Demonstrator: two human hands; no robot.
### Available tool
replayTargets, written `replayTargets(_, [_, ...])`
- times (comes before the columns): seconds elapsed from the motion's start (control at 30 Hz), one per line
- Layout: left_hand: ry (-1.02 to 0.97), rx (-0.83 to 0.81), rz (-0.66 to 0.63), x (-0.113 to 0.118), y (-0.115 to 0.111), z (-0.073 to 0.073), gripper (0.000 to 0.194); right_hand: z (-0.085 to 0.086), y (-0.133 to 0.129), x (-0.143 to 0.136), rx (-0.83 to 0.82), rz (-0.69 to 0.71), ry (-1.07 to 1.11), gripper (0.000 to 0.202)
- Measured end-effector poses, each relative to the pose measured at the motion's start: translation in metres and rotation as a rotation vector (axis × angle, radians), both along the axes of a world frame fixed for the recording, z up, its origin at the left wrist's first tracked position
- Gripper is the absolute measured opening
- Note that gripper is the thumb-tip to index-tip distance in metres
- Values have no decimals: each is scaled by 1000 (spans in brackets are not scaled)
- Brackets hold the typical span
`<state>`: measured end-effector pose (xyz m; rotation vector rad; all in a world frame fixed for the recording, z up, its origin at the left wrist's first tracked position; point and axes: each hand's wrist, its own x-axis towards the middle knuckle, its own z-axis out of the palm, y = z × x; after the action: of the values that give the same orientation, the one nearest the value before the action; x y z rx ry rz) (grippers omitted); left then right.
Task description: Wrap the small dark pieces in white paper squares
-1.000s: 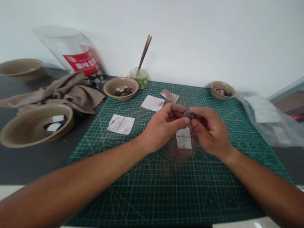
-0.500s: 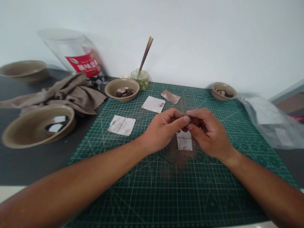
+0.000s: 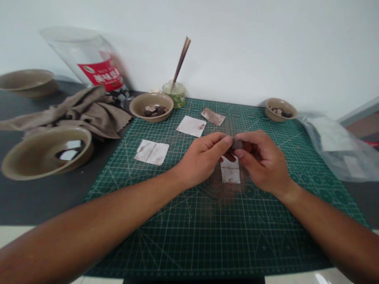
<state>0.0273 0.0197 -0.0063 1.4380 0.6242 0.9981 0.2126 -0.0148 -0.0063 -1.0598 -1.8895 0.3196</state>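
1. Nearest, the green mat [image 3: 177,244] has a brown, dusty patch in front of the hands
2. A white square [image 3: 231,174] with a line across it lies on the patch, its far end tucked behind the fingers
3. The left hand [image 3: 201,159] and right hand [image 3: 263,159] are close together above it, each pinching the small dark piece [image 3: 237,144] with thumb and finger
4. The piece sits between the fingertips, up off the mat; half a second ago the fingers hide most of it, and now a flat grey side shows
5. So I think the piece is being turned in the fingers, and the handling is not done
6. To the left, another stained square [image 3: 152,152] lies alone
7. Farther off are a brown strip [image 3: 213,116], a left bowl [image 3: 148,118] and a right bowl [image 3: 274,117], both bowls holding dark bits
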Motion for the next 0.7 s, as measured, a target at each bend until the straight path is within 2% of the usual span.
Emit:
replayTargets(0.2, [15, 45, 43, 1, 2, -3, 25, 1, 0, -1, 14, 2, -4, 26])
replayTargets(0.43, [110, 99, 101, 1, 2, -2, 29, 1, 0, -1, 13, -13, 21, 25])
replayTargets(0.7, [66, 19, -14, -1, 1, -4, 31, 3, 0, -2, 45, 18, -52, 21])
